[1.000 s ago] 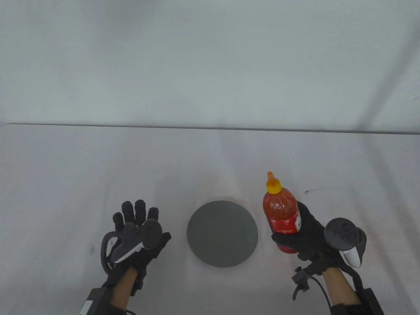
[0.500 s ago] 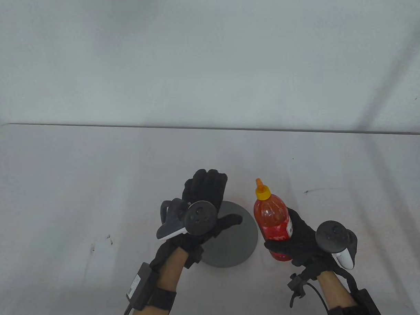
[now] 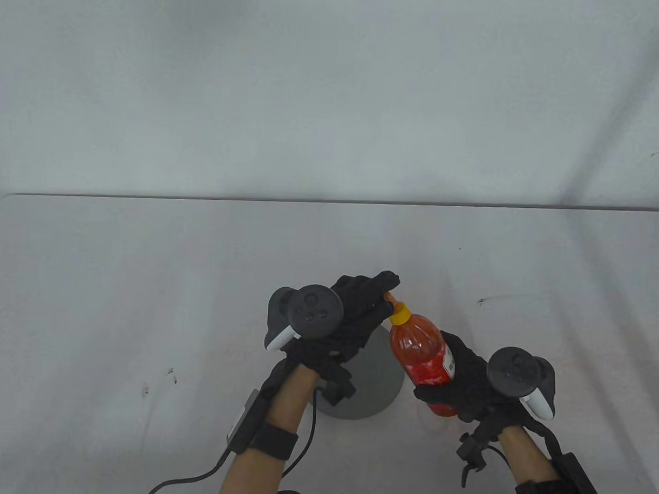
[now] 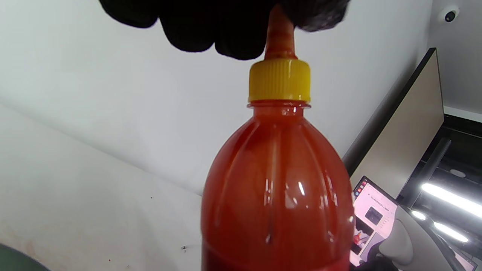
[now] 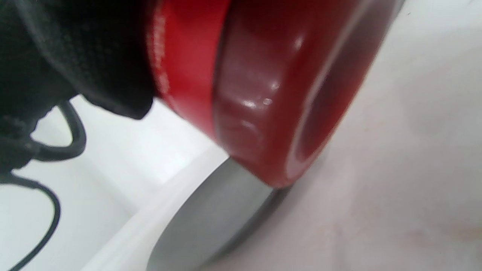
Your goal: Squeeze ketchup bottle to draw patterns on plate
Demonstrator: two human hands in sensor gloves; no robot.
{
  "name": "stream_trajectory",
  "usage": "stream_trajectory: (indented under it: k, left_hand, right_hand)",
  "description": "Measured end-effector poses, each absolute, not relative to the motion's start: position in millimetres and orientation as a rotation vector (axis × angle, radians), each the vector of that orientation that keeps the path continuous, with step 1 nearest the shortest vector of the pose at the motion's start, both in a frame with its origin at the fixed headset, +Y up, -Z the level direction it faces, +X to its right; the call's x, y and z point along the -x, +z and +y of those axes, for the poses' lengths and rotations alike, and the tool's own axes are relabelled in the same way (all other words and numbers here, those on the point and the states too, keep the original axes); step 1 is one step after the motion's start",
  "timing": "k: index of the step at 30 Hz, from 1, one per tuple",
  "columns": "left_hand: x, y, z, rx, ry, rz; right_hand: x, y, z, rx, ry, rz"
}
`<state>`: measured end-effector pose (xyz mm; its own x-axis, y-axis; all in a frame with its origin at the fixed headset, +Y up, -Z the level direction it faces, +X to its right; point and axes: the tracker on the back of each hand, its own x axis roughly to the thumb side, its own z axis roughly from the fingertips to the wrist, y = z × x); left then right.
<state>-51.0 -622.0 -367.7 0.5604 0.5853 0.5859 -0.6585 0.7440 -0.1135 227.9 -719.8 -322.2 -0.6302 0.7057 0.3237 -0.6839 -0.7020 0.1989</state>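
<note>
1. Because the nozzle is presumably capped, the ketchup bottle (image 3: 420,355) is held raised off the table (image 3: 145,262) and tilted, so that its orange tip (image 4: 278,34) is offered to the other hand; it sits just beside the plate (image 3: 381,389), at the plate's right edge.
2. The bottle's lower body is gripped by the right hand (image 3: 465,384), the fingers being wrapped around it, which keeps it steady against a pull or twist at the top.
3. The tip is pinched by the fingers (image 4: 241,26) of the left hand (image 3: 354,318), which is held above the plate; opening the nozzle is judged to be the step in hand.
4. The yellow cap (image 4: 279,81) below the tip is left uncovered.
5. The plate is seen to carry no ketchup, so drawing is judged not yet begun.
6. The bottle's base (image 5: 301,113) is kept above the plate's rim, close to where squeezing is needed.
</note>
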Motion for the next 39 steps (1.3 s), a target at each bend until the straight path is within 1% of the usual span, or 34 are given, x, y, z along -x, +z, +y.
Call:
stream_trajectory:
  k: [9, 13, 19, 23, 28, 30, 32, 37, 39]
  left_hand:
    - [50, -368, -626, -0.061, 0.736, -0.591]
    - [49, -365, -629, -0.103, 0.733, -0.536]
    - [54, -367, -632, -0.089, 0.768, -0.449]
    - [56, -366, -632, -0.078, 0.775, -0.465]
    - [58, -366, -627, -0.04, 0.867, -0.6]
    - [59, -366, -627, -0.016, 0.902, -0.628]
    - [58, -365, -629, -0.029, 0.897, -0.612]
    - [58, -364, -631, -0.102, 0.83, -0.516]
    - [59, -364, -631, -0.104, 0.821, -0.494]
  right_hand:
    - [-222, -321, -724, -0.505, 2.278, 0.121]
    - [-221, -320, -724, -0.504, 2.291, 0.118]
    - [-222, -318, -723, -0.509, 2.323, 0.102]
    - [-223, -317, -724, -0.499, 2.33, 0.091]
    - [-225, -317, -725, -0.488, 2.33, 0.085]
    - [-226, -317, -725, -0.483, 2.333, 0.082]
    - [-225, -316, -725, -0.487, 2.343, 0.08]
    - [-224, -316, -726, -0.484, 2.353, 0.089]
    - [-225, -316, -726, -0.481, 2.357, 0.088]
